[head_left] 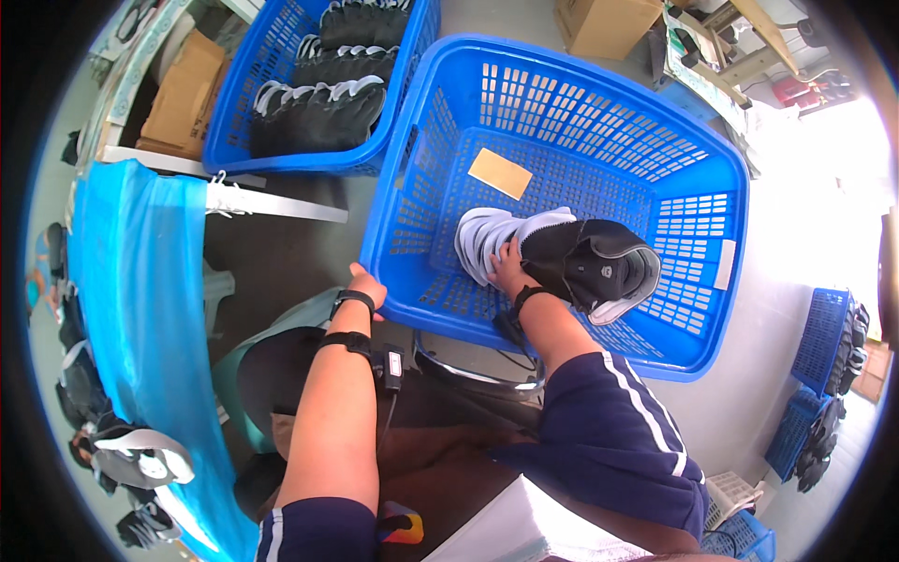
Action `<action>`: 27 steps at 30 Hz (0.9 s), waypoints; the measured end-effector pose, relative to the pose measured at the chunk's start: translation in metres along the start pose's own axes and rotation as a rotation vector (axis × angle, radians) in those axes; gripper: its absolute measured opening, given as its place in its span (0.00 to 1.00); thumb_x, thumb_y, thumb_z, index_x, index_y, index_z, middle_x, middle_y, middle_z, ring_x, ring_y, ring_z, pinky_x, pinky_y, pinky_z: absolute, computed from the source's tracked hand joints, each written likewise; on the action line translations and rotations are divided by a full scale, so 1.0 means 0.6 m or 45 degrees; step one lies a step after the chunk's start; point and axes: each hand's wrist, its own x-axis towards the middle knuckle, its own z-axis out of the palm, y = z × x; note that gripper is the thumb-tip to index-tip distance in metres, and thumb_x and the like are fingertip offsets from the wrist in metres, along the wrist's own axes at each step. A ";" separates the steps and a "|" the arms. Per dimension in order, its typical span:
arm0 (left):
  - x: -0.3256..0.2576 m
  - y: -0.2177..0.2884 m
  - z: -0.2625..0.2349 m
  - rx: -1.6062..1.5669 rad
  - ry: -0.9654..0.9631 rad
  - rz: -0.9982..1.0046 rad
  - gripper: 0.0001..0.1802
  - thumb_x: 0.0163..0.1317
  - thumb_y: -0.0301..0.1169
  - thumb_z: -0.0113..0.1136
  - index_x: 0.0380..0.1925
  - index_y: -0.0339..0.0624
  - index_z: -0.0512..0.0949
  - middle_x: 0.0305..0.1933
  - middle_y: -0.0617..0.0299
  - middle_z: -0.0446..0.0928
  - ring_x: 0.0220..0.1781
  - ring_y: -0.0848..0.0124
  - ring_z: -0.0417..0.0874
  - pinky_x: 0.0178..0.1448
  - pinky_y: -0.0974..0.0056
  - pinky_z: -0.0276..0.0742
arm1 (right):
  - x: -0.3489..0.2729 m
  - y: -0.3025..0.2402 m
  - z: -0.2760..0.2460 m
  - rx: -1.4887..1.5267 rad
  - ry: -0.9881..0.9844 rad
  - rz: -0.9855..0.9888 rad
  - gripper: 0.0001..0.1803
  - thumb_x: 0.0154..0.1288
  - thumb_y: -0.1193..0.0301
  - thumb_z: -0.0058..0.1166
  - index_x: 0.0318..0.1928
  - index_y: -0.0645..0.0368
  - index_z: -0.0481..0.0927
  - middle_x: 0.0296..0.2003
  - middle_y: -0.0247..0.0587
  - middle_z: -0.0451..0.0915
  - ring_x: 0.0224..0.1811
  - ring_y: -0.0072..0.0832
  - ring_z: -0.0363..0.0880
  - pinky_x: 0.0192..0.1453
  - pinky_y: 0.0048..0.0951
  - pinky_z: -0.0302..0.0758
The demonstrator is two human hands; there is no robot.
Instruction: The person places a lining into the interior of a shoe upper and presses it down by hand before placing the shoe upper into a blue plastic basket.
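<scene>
White folded material [529,526] lies nearest. Work appears partly done: a stack of black shoe uppers [567,248] lies in the near blue basket [590,98], gripped by the right hand's [508,269] fingers; what remains is unclear. Left hand [367,287] touches the basket, closure indeterminable. Counted: one stack, one tan card [500,174]; far basket [419,37], three rows [323,117].

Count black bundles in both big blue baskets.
4: one bundle touching the right hand in the central basket; three bundles lined up in the upper-left basket; others may be hidden.
</scene>
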 end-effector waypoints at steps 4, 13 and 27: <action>-0.015 0.027 0.011 0.045 0.013 0.021 0.24 0.54 0.22 0.49 0.44 0.42 0.47 0.50 0.41 0.61 0.43 0.48 0.75 0.25 0.55 0.82 | 0.039 -0.008 0.032 0.023 -0.011 0.107 0.35 0.57 0.40 0.25 0.56 0.49 0.66 0.52 0.40 0.66 0.57 0.47 0.54 0.58 0.64 0.39; -0.012 0.010 0.002 0.142 0.022 -0.020 0.27 0.51 0.23 0.48 0.46 0.40 0.45 0.44 0.41 0.69 0.33 0.52 0.79 0.20 0.61 0.79 | 0.085 -0.029 0.036 -0.542 -0.283 -0.095 0.29 0.53 0.50 0.41 0.55 0.49 0.67 0.52 0.38 0.65 0.57 0.44 0.57 0.56 0.64 0.47; 0.024 0.008 0.028 0.195 0.042 0.038 0.43 0.49 0.21 0.47 0.59 0.45 0.32 0.45 0.43 0.71 0.33 0.53 0.79 0.20 0.59 0.78 | 0.032 0.019 0.123 -0.783 -0.413 -0.217 0.31 0.45 0.70 0.55 0.55 0.51 0.66 0.54 0.42 0.60 0.57 0.44 0.56 0.51 0.63 0.56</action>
